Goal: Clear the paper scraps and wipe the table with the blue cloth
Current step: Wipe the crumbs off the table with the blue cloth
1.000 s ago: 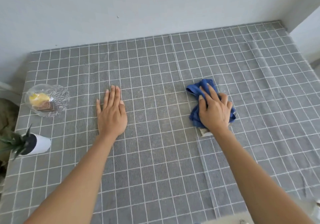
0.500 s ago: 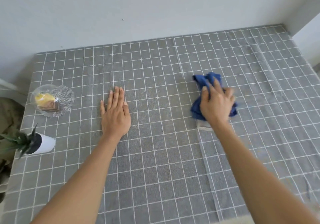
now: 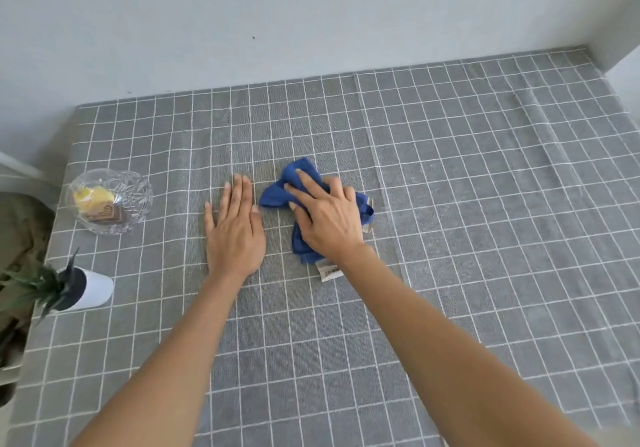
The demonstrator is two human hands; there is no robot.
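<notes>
Near left edge: potted plant [image 3: 74, 289]. Mid-table [image 3: 485, 239]: left hand [image 3: 235, 228] flat, fingers straight; just beside, right hand [image 3: 329, 220] pressed on crumpled cloth [image 3: 273, 195], fingers spread. Past plant: glass bowl [image 3: 109, 201].

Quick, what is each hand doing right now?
Left hand: open, flat on the table, holding nothing.
Right hand: fingers spread, pressing the blue cloth down.
</notes>
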